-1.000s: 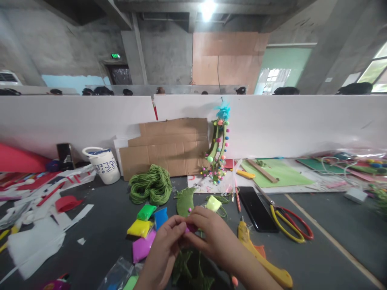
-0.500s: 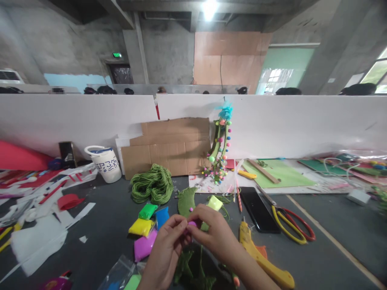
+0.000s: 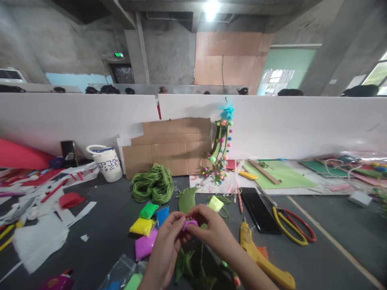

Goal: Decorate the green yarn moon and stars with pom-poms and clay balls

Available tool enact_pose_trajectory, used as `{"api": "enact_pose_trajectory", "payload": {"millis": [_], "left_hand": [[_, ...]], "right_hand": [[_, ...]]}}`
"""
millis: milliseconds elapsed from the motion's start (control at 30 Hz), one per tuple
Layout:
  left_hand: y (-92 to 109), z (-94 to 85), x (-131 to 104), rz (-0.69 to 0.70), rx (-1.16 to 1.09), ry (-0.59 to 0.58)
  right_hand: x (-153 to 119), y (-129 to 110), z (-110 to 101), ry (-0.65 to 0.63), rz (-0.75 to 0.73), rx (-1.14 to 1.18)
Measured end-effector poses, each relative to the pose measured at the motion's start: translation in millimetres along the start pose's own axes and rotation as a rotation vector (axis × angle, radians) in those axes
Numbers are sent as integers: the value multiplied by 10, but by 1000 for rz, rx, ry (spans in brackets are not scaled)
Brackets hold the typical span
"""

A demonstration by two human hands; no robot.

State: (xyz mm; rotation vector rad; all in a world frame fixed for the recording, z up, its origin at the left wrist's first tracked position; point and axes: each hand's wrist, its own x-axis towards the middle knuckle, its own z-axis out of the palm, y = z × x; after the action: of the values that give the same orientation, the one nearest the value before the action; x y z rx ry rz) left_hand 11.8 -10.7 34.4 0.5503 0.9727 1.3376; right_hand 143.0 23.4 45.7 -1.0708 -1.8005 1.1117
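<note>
A small piece of purple modelling clay [image 3: 190, 224] is pinched between the fingertips of my left hand [image 3: 166, 245] and my right hand [image 3: 213, 229]. Both hands have curled fingers, and part of the clay is hidden behind them. Just beyond my fingers lies a green crescent-shaped piece [image 3: 187, 198]. Packets of clay in purple [image 3: 145, 245], yellow [image 3: 141, 226], green [image 3: 148, 210] and blue [image 3: 162, 216] lie beside my left hand. A pale yellow packet [image 3: 215, 204] is beyond my right hand. Dark green pieces [image 3: 196, 268] lie below my wrists.
To the right are a yellow glue gun [image 3: 263, 257], a black phone [image 3: 260, 210] and red-and-yellow-handled scissors [image 3: 293, 225]. Green yarn [image 3: 153, 183], cardboard [image 3: 166, 149] and a beaded green hanging ornament [image 3: 222, 145] stand further back. Paper scraps [image 3: 42, 241] and a white cup [image 3: 108, 164] are left.
More of the purple clay shows between my fingertips, and it looks flatter and wider. A small pinkish ball seen on the crescent is no longer visible. My hands have barely shifted.
</note>
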Motion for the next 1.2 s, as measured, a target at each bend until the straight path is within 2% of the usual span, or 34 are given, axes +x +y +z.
{"api": "enact_pose_trajectory", "payload": {"millis": [100,200,333,467,567,700,767,867,1000,1100,1200], "left_hand": [[-3,39,-25,15,63,-12],[-3,50,-40,-54,65,-66],[-8,17,-35,-59,88,-128],[-40,-30,6,17,186,-130],[-65,-64,51,155,372,-109],[-40,-50,33,257,505,-66],[-8,-9,-25,256,464,-104],[19,41,-88,217,290,-143],[-21,12,3,57,-70,-31],[-39,-9,91,-77,-241,23],[10,25,76,-191,-295,-28]], "right_hand": [[-8,-17,-15,24,-69,-78],[-26,-40,-34,25,-152,-151],[-42,-60,-39,31,-156,-210],[-47,-107,-36,35,-153,-231],[-47,-134,-38,44,-138,-246],[-18,-46,-61,43,-115,-243],[16,52,-110,57,-94,-250],[70,170,-232,92,-40,-260],[55,68,-318,116,-47,-227],[-64,-159,-191,59,-136,-194],[-237,-301,50,-29,-250,-258]]}}
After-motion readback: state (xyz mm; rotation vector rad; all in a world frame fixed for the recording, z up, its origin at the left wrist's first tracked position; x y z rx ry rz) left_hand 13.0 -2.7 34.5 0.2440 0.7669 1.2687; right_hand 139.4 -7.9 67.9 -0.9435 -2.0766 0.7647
